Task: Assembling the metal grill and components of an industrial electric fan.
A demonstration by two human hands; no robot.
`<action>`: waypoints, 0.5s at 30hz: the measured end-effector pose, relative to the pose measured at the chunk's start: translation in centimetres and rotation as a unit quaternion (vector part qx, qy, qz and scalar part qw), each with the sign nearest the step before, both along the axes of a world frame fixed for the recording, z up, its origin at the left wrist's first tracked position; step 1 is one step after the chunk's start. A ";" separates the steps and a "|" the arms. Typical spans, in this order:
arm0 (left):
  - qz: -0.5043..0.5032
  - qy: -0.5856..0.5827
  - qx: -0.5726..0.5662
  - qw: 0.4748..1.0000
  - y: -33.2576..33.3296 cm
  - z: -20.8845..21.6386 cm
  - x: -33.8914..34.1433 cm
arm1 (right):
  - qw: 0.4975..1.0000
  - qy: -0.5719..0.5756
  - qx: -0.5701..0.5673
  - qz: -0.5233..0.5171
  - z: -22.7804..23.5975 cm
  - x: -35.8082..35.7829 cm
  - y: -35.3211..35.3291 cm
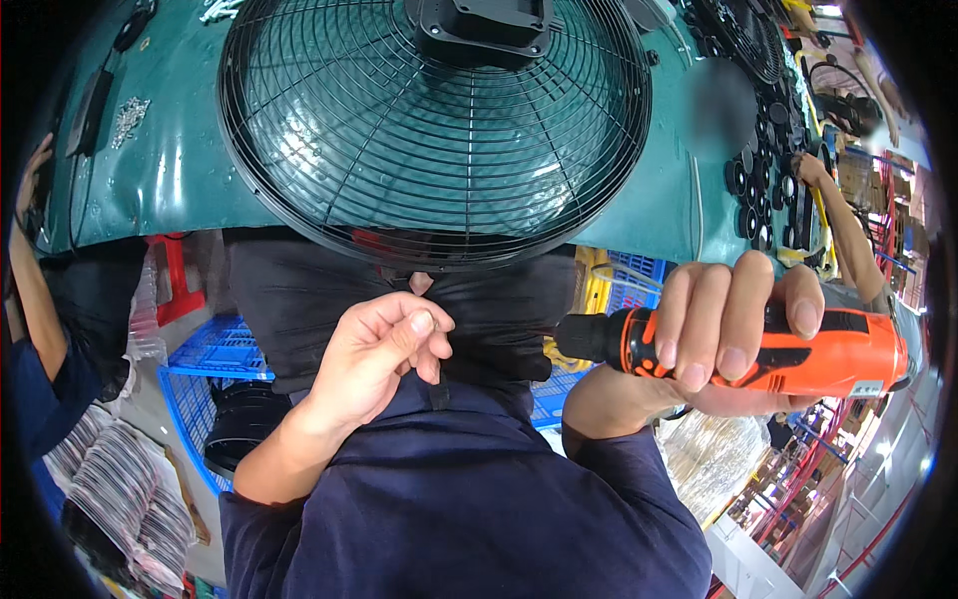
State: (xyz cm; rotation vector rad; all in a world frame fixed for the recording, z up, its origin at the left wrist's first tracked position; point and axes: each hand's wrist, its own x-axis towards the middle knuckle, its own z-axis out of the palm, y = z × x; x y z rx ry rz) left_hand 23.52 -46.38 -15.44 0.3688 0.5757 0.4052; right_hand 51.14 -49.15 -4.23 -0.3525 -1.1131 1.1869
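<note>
My right hand (720, 324) is wrapped round an orange and black power screwdriver (853, 349), held off to the right with its black nose pointing left. My left hand (384, 344) is in front of my waist, with thumb and fingers pinched together. Whatever is between those fingertips, if anything, is too small to make out. Just beyond the left hand, a round black wire fan grille (429, 150) lies on the green tabletop (175, 185), its near rim reaching over the table edge. A black motor housing (484, 35) sits at its hub. Neither hand touches the grille.
Small screws (130, 120) lie in a pile on the left of the table. Black round parts (763, 190) crowd its right side. Blue crates (190, 399) stand below the table. Other people's arms show at both sides: one arm (843, 220) at the right, a hand (38, 165) at the left.
</note>
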 end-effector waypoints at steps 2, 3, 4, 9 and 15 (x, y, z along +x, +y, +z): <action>0.019 -0.001 -0.014 1.000 -0.3 -0.1 0.3 | 1.000 0.001 0.000 0.026 0.5 -0.5 0.0; 0.027 -0.005 -0.037 0.999 -0.4 -0.1 0.5 | 0.999 -0.003 0.003 0.045 0.7 -0.8 0.2; 0.030 -0.008 -0.035 0.999 -0.5 -0.1 0.6 | 0.999 0.015 0.002 0.033 0.8 -1.5 0.0; 0.028 -0.060 -0.089 0.994 -0.4 0.0 0.9 | 0.994 -0.020 0.087 -0.071 -0.6 -5.0 0.3; 0.030 -0.063 -0.074 0.995 -0.3 -0.5 0.9 | 0.987 -0.007 0.069 -0.145 -1.7 -6.8 0.6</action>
